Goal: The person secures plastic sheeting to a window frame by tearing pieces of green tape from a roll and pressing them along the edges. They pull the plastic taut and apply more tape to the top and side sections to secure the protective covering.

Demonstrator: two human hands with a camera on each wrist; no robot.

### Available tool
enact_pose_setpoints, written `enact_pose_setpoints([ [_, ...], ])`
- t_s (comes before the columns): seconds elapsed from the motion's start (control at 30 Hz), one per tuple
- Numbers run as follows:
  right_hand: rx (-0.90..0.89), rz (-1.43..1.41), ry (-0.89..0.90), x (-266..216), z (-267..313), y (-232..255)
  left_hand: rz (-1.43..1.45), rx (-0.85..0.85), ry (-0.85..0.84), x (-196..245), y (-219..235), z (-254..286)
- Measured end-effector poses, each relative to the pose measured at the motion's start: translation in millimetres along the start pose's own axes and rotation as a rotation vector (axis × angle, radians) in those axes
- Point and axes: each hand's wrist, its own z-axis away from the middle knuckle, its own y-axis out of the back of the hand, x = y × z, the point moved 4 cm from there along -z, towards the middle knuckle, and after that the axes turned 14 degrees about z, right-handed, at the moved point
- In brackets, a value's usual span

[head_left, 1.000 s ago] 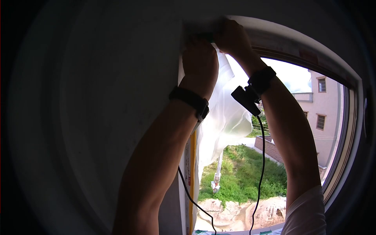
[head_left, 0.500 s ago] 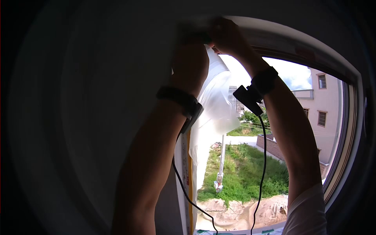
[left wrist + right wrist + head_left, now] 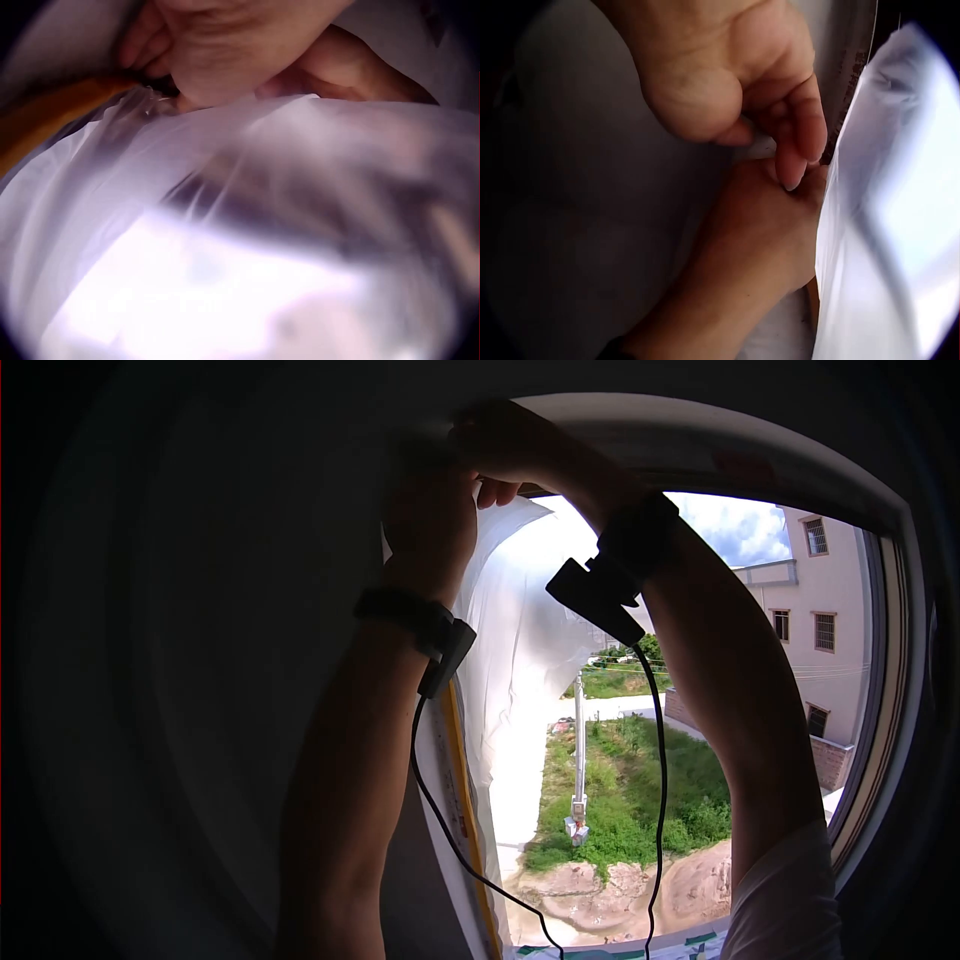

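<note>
Window frame (image 3: 800, 470) overhead; both hands pinch plastic film (image 3: 520, 640).

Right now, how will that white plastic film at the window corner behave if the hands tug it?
Likely floppy: the white plastic film sags in loose folds below both hands. Probably very light, since daylight shows through it. Possibly tear-prone where fingers pinch the edge.

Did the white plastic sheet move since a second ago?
Yes. The plastic sheet now hangs lower and longer against the window frame, peeled further from the top corner where both hands hold it.
</note>
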Motion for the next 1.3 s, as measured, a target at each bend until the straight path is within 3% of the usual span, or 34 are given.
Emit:
enact_pose_setpoints([
  [0.13, -0.042, 0.021, -0.031, -10.1, 10.2, 7.6, -0.028, -0.006, 0.043, -1.3, 8.7, 1.2],
  [0.23, 0.105, 0.099, -0.009, -21.3, 10.2, -17.4, -0.215, -0.095, 0.151, -35.1, 19.0, 22.1],
  [0.3, 0.098, 0.304, -0.063, -18.3, 17.1, -16.4, -0.245, -0.096, 0.113, -36.3, 19.6, 22.9],
  [0.33, 0.100, 0.302, -0.064, -19.8, 21.8, -20.0, -0.273, -0.092, 0.077, -36.9, 20.4, 25.4],
  [0.4, 0.005, 0.299, -0.241, -14.8, 32.8, -29.7, -0.288, -0.072, 0.055, -38.4, 21.2, 27.0],
  [0.53, -0.098, 0.001, -0.325, -7.3, 47.5, -51.9, -0.318, -0.089, 0.000, -36.9, 20.8, 28.4],
  [0.67, -0.102, -0.123, -0.246, 6.9, 47.4, -68.9, -0.249, -0.021, -0.012, -33.7, 21.0, 29.3],
  [0.7, -0.121, -0.035, -0.180, 3.2, 40.7, -66.6, -0.267, -0.051, 0.040, -35.8, 20.3, 29.3],
  [0.87, 0.010, -0.095, -0.258, 24.2, 41.3, -57.5, -0.305, -0.055, 0.082, -33.0, 19.5, 35.8],
  [0.93, 0.013, 0.156, -0.069, 39.8, 25.1, -63.9, -0.297, -0.084, 0.094, -31.4, 18.6, 35.7],
  [0.97, 0.014, 0.156, -0.069, 51.4, 19.1, -67.0, -0.297, -0.083, 0.094, -29.8, 16.6, 36.7],
  [1.03, 0.180, 1.086, 0.365, 49.9, 15.8, -75.3, -0.317, -0.046, 0.086, -27.1, 13.3, 39.8],
  [1.07, 0.180, 1.088, 0.364, 55.6, 15.4, -80.8, -0.316, -0.045, 0.086, -27.3, 12.1, 40.8],
  [1.13, 0.377, 0.996, 0.257, 60.6, 18.3, -81.6, -0.310, 0.014, -0.011, -25.3, 11.5, 44.5],
  [1.27, 0.368, 0.878, 0.161, 63.0, 22.3, -91.5, -0.295, 0.025, -0.022, -28.4, 7.7, 53.5],
  [1.3, 0.419, 0.740, 0.137, 58.8, 29.2, -87.8, -0.302, 0.031, -0.010, -28.5, 7.3, 54.6],
])
